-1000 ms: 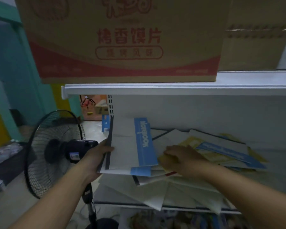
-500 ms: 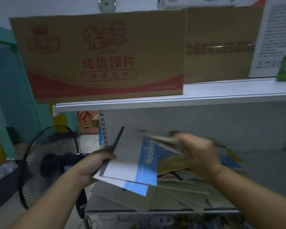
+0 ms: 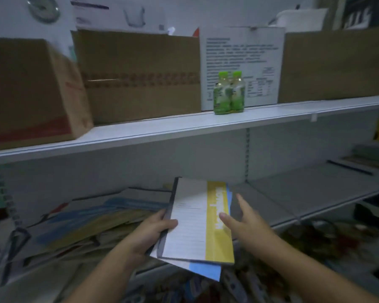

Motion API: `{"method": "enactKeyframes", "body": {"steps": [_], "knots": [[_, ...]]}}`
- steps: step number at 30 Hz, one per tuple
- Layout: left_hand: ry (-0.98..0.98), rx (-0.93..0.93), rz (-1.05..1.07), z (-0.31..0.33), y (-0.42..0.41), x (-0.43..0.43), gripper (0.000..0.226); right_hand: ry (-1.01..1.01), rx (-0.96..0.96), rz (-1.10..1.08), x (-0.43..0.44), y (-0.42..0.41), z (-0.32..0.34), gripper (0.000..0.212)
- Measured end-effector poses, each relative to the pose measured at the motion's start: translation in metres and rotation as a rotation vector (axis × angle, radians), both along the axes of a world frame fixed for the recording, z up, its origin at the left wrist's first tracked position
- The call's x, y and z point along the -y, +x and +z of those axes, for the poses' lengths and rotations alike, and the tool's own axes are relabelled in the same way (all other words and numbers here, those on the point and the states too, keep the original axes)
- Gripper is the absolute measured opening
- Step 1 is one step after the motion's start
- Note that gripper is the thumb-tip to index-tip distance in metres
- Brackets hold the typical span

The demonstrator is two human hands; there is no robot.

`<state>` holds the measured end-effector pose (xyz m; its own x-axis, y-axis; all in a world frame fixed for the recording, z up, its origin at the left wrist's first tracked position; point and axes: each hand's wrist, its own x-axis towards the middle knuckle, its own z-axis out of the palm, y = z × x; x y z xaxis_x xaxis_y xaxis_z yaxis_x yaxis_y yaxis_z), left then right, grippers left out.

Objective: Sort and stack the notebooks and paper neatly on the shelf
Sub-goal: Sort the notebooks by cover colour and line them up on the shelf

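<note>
The left hand now holds a yellow-banded notebook atop the blue notebook; the right hand has opened

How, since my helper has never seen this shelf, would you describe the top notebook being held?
Under the white shelf of cardboard boxes, find the left hand gripping notebooks by their left edge. The top notebook is the one lying uppermost there. Its white lined cover carries a broad yellow band along the right edge, while the notebook beneath shows blue.

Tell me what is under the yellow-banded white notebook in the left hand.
A blue-banded white notebook, only its lower corner showing. The yellow-banded white notebook covers the rest; anything more beneath is hidden.
</note>
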<state>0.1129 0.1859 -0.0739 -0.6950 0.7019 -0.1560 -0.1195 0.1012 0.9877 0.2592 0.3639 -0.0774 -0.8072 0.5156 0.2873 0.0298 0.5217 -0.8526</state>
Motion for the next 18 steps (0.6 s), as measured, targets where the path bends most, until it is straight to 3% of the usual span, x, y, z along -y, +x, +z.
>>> {"method": "enactKeyframes", "body": {"steps": [2, 5, 9, 13, 18], "knots": [[0.015, 0.027, -0.067, -0.013, 0.027, -0.049, 0.029, -0.352, 0.018, -0.005, -0.030, 0.022, -0.012, 0.034], [0.058, 0.040, -0.086, -0.033, 0.066, -0.114, 0.024, -0.487, -0.029, -0.165, -0.076, 0.056, -0.034, 0.044], [0.069, 0.053, -0.067, -0.052, 0.100, -0.179, 0.021, -0.532, -0.036, -0.324, -0.123, 0.088, -0.043, 0.033], [0.043, 0.069, -0.099, -0.067, 0.114, -0.237, 0.034, -0.499, 0.020, -0.351, -0.160, 0.108, -0.045, 0.041], [0.087, 0.264, -0.197, -0.075, 0.115, -0.318, 0.019, -0.518, 0.085, -0.413, -0.233, 0.118, -0.051, 0.045]]}}
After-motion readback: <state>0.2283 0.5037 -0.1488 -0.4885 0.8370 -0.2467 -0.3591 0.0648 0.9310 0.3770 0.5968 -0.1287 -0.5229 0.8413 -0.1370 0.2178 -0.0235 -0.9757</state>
